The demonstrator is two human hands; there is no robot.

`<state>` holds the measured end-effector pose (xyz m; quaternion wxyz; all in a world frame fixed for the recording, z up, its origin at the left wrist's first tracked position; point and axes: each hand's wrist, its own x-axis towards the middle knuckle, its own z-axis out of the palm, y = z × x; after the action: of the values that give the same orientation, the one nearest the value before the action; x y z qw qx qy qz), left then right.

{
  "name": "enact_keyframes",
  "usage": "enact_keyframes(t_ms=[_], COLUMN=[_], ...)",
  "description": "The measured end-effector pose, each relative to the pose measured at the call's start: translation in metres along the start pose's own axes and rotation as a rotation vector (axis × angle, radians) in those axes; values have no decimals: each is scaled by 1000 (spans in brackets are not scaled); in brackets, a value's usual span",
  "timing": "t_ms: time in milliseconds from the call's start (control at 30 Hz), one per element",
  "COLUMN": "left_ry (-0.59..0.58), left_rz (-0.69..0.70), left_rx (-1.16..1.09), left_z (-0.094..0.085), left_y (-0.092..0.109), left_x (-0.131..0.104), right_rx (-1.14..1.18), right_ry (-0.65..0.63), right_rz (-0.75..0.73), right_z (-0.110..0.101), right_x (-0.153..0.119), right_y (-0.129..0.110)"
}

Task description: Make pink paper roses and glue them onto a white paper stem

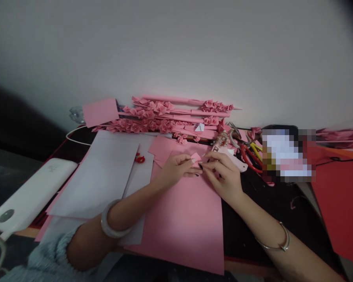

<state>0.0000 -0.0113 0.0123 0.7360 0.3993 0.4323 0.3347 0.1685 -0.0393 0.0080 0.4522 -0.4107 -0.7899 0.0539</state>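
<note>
Paper, folded small and pink (195, 158), at the centre of the frame, raised over a large pink sheet (191, 219). Left hand (175, 169): fingers pinching the folded paper from its left side. Right hand (227, 177): fingers bent and drawn close together at the paper's right edge; whether they grip it cannot be told. Left wrist with a pale bangle (106, 225); right wrist with a thin metal bangle (284, 247). Left of centre: white sheets (97, 176), overlapping, with a small red object (140, 158) near their right side. Far left: white power bank (35, 192), lying aslant. Upper centre, along the wall (176, 51): pink paper flowers (157, 107) on rolled stems, laid sideways; a pink card (100, 112) at their left end. Right of centre: red-handled pliers (251, 158) among other tools, beside a pixelated bright screen (288, 154). Right edge of the frame: red sheet (341, 199). Dark worktop (253, 223) visible between the large pink sheet and the red one.
</note>
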Motion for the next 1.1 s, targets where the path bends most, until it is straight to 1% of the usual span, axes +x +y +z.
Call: enact_keyframes(t_ms=[167,300,433,533,667,933,1100], left_ry=[15,11,17,19,23,28,2], left_rz=[-5,4,4,4,5,16,39], left_rx=[-25,-60,-62,-66,-91,-121,-114], left_z=[-2,-3,-3,-3,-5,-6,-6], left_y=[0,-2,-2,-3,-4,-4,-6], left_x=[0,1,1,2,3,4,3], right_rx=[17,-4,-96,-121,-103,-64,-6], right_ry=[-69,-123,-133,-145,-165,-183,-193], right_rz=[-13,21,54,27,-20,-31,6], right_z=[-1,-2,0,0,1,2,1], right_x=[1,-2,-6,-6,-5,-5,-3], right_y=[1,3,5,7,8,10,9])
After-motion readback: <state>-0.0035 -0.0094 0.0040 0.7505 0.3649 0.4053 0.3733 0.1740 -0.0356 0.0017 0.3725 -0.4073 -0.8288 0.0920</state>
